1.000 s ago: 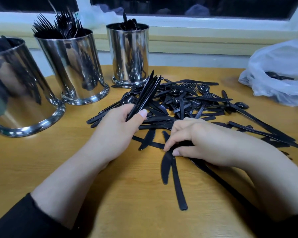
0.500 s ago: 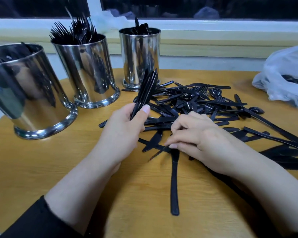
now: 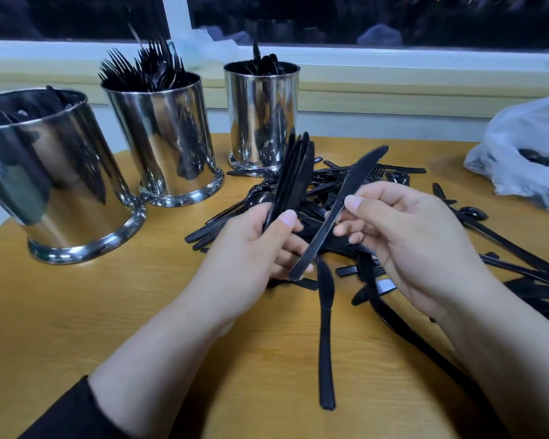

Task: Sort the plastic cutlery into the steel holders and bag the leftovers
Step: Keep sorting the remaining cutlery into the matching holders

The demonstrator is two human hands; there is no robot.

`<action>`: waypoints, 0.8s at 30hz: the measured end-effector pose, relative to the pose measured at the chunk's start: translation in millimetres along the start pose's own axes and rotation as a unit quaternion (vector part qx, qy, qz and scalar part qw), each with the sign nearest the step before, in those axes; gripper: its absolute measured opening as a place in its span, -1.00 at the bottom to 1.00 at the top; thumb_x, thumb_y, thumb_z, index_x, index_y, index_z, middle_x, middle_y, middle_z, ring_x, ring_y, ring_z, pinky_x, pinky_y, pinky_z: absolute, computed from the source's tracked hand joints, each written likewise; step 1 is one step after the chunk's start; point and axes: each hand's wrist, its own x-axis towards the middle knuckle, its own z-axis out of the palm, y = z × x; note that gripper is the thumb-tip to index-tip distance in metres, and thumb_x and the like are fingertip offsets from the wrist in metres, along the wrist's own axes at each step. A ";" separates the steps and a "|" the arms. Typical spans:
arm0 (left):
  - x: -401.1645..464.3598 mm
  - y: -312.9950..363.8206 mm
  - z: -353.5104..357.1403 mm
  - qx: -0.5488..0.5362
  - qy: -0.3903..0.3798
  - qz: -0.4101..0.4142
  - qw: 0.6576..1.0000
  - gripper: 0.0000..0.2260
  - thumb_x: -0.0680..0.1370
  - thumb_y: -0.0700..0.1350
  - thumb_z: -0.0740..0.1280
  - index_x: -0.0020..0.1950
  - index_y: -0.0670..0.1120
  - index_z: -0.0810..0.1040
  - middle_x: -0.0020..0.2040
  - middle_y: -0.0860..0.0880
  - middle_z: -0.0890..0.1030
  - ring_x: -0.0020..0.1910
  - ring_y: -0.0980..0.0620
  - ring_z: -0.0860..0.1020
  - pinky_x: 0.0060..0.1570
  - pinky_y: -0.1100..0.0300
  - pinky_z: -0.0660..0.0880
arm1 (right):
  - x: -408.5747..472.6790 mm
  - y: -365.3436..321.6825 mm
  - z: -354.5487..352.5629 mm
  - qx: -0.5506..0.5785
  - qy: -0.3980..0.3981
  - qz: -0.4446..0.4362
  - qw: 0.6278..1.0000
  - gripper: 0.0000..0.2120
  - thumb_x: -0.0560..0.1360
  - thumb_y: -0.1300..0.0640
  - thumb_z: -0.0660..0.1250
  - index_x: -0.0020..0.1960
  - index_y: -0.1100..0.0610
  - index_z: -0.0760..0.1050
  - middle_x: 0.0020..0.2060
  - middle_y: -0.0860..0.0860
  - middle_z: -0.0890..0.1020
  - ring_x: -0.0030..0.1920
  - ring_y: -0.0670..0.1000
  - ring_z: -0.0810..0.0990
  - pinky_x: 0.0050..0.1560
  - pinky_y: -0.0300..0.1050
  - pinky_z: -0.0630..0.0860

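Head view, the only one. Left hand (image 3: 251,248) clasped round a bundle of black knives (image 3: 293,172), thumb pressed over the handles, blades fanned upward and tilted toward the right-hand steel holder (image 3: 262,112). Right hand (image 3: 406,239) pinching a single knife (image 3: 346,201) at mid-handle between thumb and fingertips, blade tip raised up and to the right, handle end down against the left fingers. Probably about to join the bundle, judging by the angle.

Behind both hands, a loose pile of cutlery (image 3: 346,182) spread over the wooden table (image 3: 140,312), with one stray knife (image 3: 325,327) lying lengthwise toward the viewer. Three holders at the back left: the nearest holder (image 3: 54,172) showing dark handles (kind not clear), the middle holder (image 3: 162,137) bristling with forks, the right-hand one topped with what look like spoons. At far right, a white plastic bag (image 3: 526,153) with a few dark pieces inside.

Likely handling: very light, thin and a little springy, glossy enough to slide within a bundle. Best taken at the handle, flat sides stacked, squeezed firmly near the middle so none fan out or slip free.
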 end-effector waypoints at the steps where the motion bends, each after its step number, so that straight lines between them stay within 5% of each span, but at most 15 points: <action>1: -1.8 1.3 1.8 -0.014 -0.014 -0.008 1.000 -0.77 0.72 -0.02 0.19 0.10 -0.13 0.55 -0.14 -0.13 0.74 -0.19 -0.13 0.73 -0.16 0.03 0.69 | -0.3 0.3 1.2 -0.006 -0.003 0.002 1.000 -0.89 0.57 0.27 0.37 -0.12 0.19 0.63 -0.21 0.14 0.71 -0.21 0.04 0.65 -0.14 -0.08 0.49; 5: -5.4 1.2 6.1 -0.018 -0.047 -0.014 0.999 -0.76 0.73 0.02 0.18 0.14 -0.11 0.54 -0.27 -0.09 0.61 -0.46 0.00 0.46 -0.48 0.17 0.41 | -2.3 1.5 4.9 -0.063 -0.026 -0.008 0.998 -0.89 0.56 0.25 0.39 -0.13 0.17 0.66 -0.20 0.11 0.72 -0.22 0.00 0.60 -0.13 -0.01 0.47; 8: -2.8 -3.3 5.4 -0.028 -0.039 -0.037 0.998 -0.72 0.71 0.10 0.19 0.16 -0.06 0.57 -0.31 0.00 0.39 -0.46 0.08 0.25 -0.50 0.25 0.24 | -5.8 -5.0 2.3 -0.175 -0.028 -0.020 0.984 -0.87 0.57 0.14 0.39 -0.11 0.07 0.69 -0.21 0.00 0.73 -0.26 -0.11 0.58 -0.17 -0.14 0.48; 11: -0.3 -4.5 1.3 -0.032 0.006 -0.042 0.999 -0.72 0.69 0.12 0.22 0.15 -0.05 0.58 -0.35 0.04 0.34 -0.46 0.09 0.22 -0.53 0.25 0.21 | -10.1 -16.7 -7.4 -0.392 -0.041 -0.023 0.919 -0.83 0.53 -0.11 0.41 -0.17 -0.06 0.64 -0.38 -0.16 0.63 -0.41 -0.22 0.49 -0.32 -0.32 0.40; 14: -0.7 -5.1 -2.1 -0.033 0.024 -0.036 0.999 -0.75 0.70 0.09 0.23 0.14 -0.07 0.56 -0.37 0.05 0.34 -0.47 0.08 0.23 -0.52 0.23 0.22 | -20.2 -21.4 -3.5 -0.559 -0.111 0.024 0.821 -0.66 0.44 -0.31 0.39 -0.24 -0.05 0.57 -0.44 -0.11 0.58 -0.44 -0.19 0.48 -0.37 -0.25 0.38; 17: -2.4 -5.9 -3.7 -0.032 0.024 -0.017 0.999 -0.78 0.71 0.05 0.22 0.17 -0.07 0.54 -0.35 0.04 0.37 -0.47 0.07 0.26 -0.49 0.21 0.25 | -32.1 -15.0 12.3 -0.654 -0.146 0.036 0.741 -0.50 0.37 -0.46 0.31 -0.26 -0.01 0.51 -0.42 -0.09 0.55 -0.33 -0.12 0.54 -0.26 -0.10 0.56; 24: -2.4 -6.7 -4.7 -0.007 0.022 -0.014 1.000 -0.80 0.70 0.05 0.23 0.17 -0.02 0.57 -0.36 0.05 0.39 -0.48 0.09 0.27 -0.50 0.24 0.24 | -39.9 -5.9 24.4 -0.677 -0.156 0.042 0.718 -0.57 0.47 -0.38 0.33 -0.21 -0.01 0.51 -0.32 -0.09 0.59 -0.20 -0.04 0.59 -0.17 -0.07 0.56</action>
